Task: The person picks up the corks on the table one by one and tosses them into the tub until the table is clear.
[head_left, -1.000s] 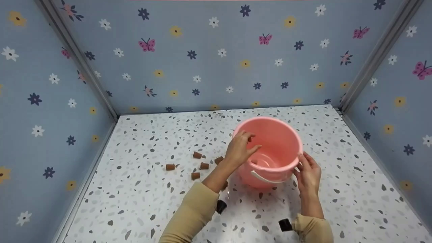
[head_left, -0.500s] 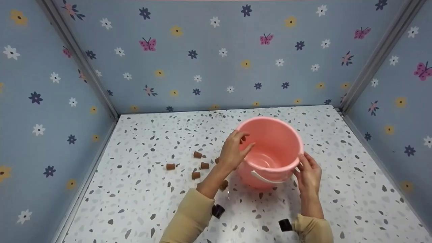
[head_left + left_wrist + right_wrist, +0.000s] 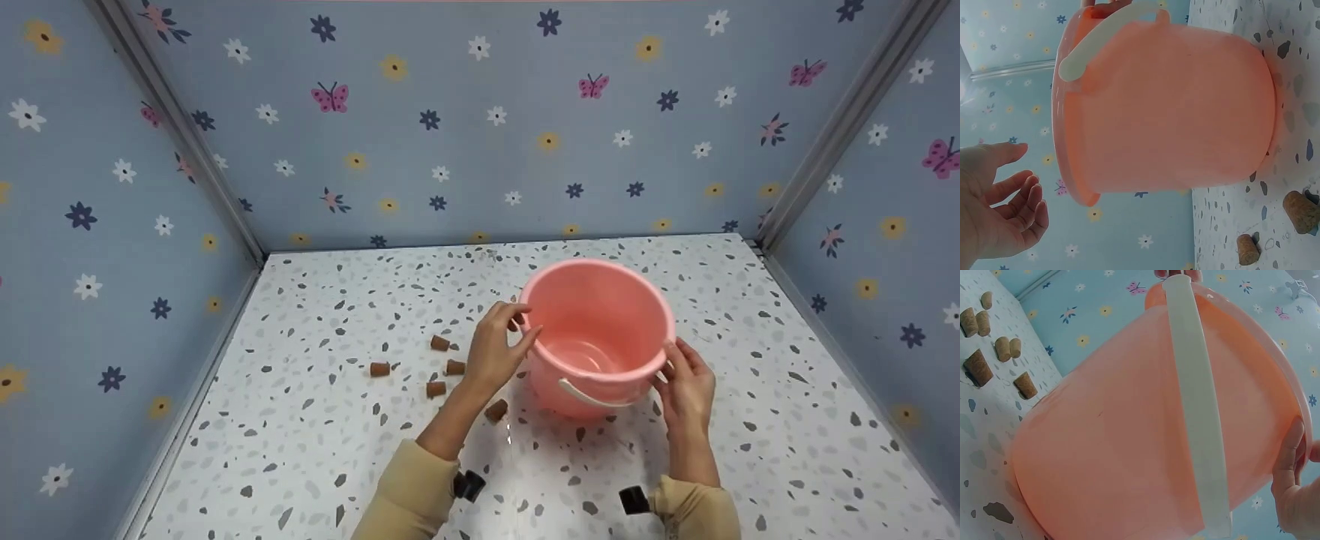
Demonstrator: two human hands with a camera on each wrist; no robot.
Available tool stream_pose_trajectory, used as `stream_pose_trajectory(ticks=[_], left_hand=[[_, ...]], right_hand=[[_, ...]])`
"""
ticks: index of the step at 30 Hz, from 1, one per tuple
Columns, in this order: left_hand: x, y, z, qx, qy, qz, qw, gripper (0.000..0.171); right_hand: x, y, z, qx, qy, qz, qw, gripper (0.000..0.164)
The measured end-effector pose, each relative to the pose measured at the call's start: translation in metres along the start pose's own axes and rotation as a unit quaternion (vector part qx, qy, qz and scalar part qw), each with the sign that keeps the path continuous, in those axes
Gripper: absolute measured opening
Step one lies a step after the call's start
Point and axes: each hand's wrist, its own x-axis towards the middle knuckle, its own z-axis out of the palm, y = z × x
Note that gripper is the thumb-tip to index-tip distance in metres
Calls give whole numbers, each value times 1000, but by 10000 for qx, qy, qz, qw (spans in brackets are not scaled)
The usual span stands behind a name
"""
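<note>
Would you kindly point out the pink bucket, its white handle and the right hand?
Pink bucket (image 3: 1171, 107): left wrist view, middle of its outer wall.
White handle (image 3: 1198, 405): right wrist view, middle of its strip.
Right hand (image 3: 688, 387): head view, back of the hand.

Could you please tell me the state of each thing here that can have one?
Bucket: upright, top uncovered, part of its inside floor hidden.
Handle: swung down along the bucket's near side.
Corks: loose, scattered on the tabletop, outside the bucket.
Left hand: fingers relaxed, holding nothing, near the bucket's rim.
Right hand: gripping the bucket's rim.
</note>
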Motion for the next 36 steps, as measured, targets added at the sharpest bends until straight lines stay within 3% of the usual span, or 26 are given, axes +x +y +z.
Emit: stream_pose_trajectory(ticks=[3,7,13,21,30,33,36], left_hand=[[-4,-5,-3,39,88,-20,10000,27],[-10,-11,-6,-31,124,-89,9999,26],[-21,-21,-8,-96,109,-268,9995,25],[-38,-36,-6,-124,181,-458,9987,21],[-59,-54,3,-287,48,-653,9974,20],[-67,-60,7,-272,5,-791,9965,19],[-74,-67,11,-243,-37,-920,9955,19]], right_hand=[[31,26,-27,-46,100,-102,9999,46],[49,45,-41,-62,213,-394,9990,52],[50,48,-42,-71,216,-542,9983,52],[46,42,-39,-128,263,-415,9987,52],[3,3,-2,-6,96,8,10000,42],[12,9,-10,26,70,55,10000,42],[33,26,-28,-47,127,-115,9998,47]])
